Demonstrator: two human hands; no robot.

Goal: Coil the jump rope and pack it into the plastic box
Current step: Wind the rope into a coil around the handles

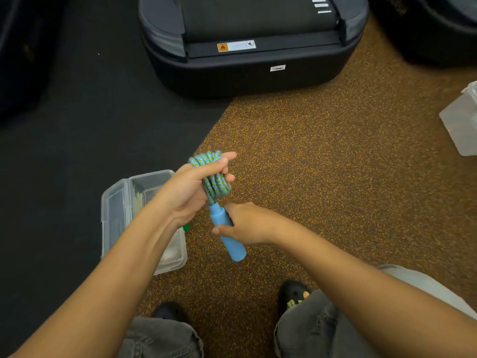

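Coiling looks nearly done: left hand (189, 192) grips the wound rope (215, 180), right hand (249, 223) holds its blue handle (227, 232); next, lower it left into the open plastic box (116, 202)

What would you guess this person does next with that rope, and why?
Probably tuck the blue handle, held by the right hand, against the coiled rope wound around the left hand; the rope looks fully wound, and the open plastic box waits just below.
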